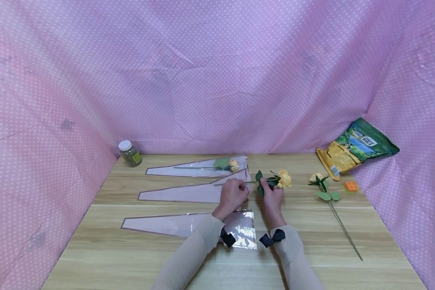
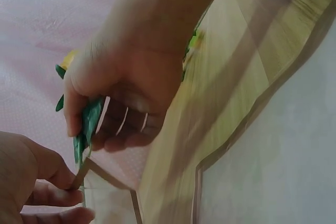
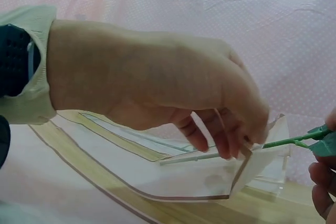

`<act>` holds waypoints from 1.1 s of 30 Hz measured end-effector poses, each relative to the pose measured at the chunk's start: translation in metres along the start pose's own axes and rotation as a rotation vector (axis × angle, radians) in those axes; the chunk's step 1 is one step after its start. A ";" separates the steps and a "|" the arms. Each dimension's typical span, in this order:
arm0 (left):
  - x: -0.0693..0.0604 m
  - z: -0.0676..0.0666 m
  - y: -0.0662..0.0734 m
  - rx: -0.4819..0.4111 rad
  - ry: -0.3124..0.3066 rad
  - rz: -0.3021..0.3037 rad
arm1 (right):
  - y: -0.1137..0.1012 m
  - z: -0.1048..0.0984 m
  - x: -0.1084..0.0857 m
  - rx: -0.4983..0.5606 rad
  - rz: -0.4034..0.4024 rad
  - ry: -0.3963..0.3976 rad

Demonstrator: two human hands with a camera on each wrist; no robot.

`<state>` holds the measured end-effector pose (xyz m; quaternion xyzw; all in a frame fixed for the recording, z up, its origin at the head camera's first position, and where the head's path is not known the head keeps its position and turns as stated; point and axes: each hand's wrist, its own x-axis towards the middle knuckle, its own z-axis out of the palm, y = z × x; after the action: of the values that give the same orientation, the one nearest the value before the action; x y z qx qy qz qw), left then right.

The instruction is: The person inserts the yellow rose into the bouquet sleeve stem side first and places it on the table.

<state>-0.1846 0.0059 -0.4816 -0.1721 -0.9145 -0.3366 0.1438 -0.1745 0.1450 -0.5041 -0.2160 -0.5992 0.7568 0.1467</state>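
Note:
My right hand [image 1: 272,198] pinches a yellow rose [image 1: 284,178] by its stem, just below the bloom among the dark green leaves. The rose lies level, its bloom to the right. With thumb and fingers my left hand [image 1: 233,195] pinches the wide end of the middle clear flower sleeve [image 1: 181,194], lifting its brown-edged rim [image 3: 242,166]. In the right wrist view the green stem [image 3: 283,142] passes the rim, and its lower end lies within the sleeve. My left fingers hide part of the stem and the opening.
Behind is another sleeve [image 1: 159,171] with a yellow rose [image 1: 233,165] inside. A third sleeve [image 1: 148,224] lies in front, partly under my left forearm. Rightward are a loose rose [image 1: 342,227], an orange block [image 1: 351,186] and a green-yellow bag [image 1: 359,145]. A white-lidded jar [image 1: 130,155] stands back left.

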 end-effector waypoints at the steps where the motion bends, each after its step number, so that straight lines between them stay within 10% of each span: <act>1: 0.000 0.000 0.001 0.012 0.005 -0.002 | -0.001 -0.001 0.000 0.001 -0.006 0.001; 26: -0.001 0.003 0.006 0.071 0.074 0.075 | 0.006 0.009 -0.005 -0.093 0.042 -0.013; 33: -0.001 0.003 0.008 0.076 0.065 0.064 | 0.008 0.015 -0.006 0.072 0.118 -0.064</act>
<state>-0.1806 0.0137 -0.4798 -0.1845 -0.9156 -0.3022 0.1906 -0.1768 0.1274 -0.5079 -0.2212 -0.5621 0.7918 0.0901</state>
